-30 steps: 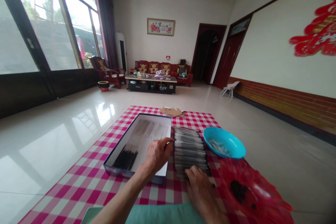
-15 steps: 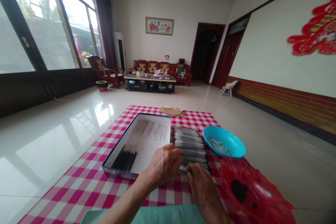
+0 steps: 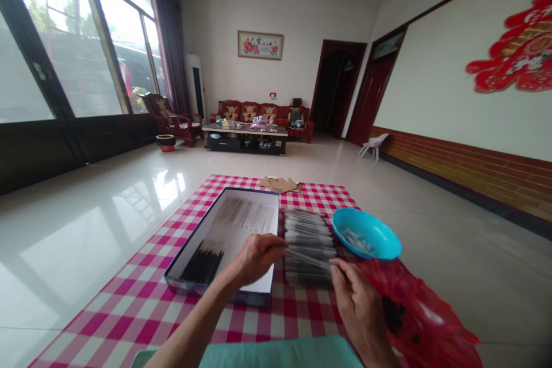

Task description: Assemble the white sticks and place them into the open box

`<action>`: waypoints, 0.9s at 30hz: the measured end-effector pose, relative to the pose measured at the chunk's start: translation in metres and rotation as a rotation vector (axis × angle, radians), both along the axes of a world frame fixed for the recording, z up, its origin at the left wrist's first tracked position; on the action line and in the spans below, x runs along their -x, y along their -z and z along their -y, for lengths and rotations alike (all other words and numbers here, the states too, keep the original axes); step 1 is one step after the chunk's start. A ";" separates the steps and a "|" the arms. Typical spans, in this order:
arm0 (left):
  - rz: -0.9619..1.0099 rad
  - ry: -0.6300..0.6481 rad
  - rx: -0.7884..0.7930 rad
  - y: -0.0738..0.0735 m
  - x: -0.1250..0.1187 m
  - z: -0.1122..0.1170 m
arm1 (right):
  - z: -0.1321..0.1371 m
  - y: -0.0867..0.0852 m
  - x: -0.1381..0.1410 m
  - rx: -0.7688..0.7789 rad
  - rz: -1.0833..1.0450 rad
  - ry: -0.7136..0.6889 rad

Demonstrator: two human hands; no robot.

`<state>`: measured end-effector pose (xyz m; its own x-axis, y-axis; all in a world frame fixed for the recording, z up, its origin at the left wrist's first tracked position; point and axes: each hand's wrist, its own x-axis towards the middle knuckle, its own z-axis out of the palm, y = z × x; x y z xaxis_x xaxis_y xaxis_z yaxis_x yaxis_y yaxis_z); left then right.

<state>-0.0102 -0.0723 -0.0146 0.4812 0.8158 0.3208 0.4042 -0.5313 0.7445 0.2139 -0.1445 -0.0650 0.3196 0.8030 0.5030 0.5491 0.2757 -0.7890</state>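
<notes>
Grip, left: your left hand (image 3: 256, 259) has its fingers pressed together, with the tips pinching the far end of a clear plastic sleeve (image 3: 308, 259) (so thin that it nearly vanishes against what lies beneath).

Grip, right: your right hand (image 3: 356, 305) is partly spread, with thumb and fingers closing on the sleeve's other end.

Change: your hands have drawn apart since a moment ago, and the sleeve now stretches straight between them.

Sleeve's place: it lies across the near half of a stack of sleeved slender items (image 3: 308, 230). You cannot tell from this view what fills the sleeve.

Box: an open box with a dark blue rim (image 3: 224, 294) sits just left of the stack, under your left wrist. Its white liner carries rows of dark-tipped brushes (image 3: 202, 264).

Around: a turquoise plastic bowl (image 3: 371, 213) of white bits sits right of the stack, beside a red plastic bag (image 3: 414, 310), at the edge of a pink checked cloth (image 3: 129, 322) on the tile floor (image 3: 474, 276).
</notes>
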 end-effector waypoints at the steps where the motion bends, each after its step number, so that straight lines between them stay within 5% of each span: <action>1: -0.010 -0.003 -0.012 -0.001 0.002 -0.001 | 0.000 -0.001 0.000 0.061 -0.191 -0.017; 5: -0.219 -0.039 -0.249 -0.008 -0.003 0.008 | -0.001 -0.003 0.009 0.166 -0.882 -0.089; 8: -0.408 -0.089 -0.474 -0.010 -0.018 0.022 | -0.002 -0.002 0.021 0.205 -1.064 -0.103; 11: -0.461 -0.106 -0.541 -0.001 -0.038 0.038 | 0.000 -0.001 0.031 0.248 -1.096 -0.157; 17: -0.491 -0.217 -0.428 0.023 -0.064 0.061 | 0.003 0.001 0.034 0.234 -1.006 -0.222; 27: -0.490 -0.189 -0.369 0.052 -0.047 0.066 | 0.002 0.017 0.043 0.300 -0.908 -0.313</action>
<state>0.0368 -0.1382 -0.0666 0.5024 0.7785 0.3761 0.7628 -0.6039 0.2312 0.1709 -0.1462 -0.0823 0.2343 0.9701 -0.0634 -0.3580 0.0254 -0.9334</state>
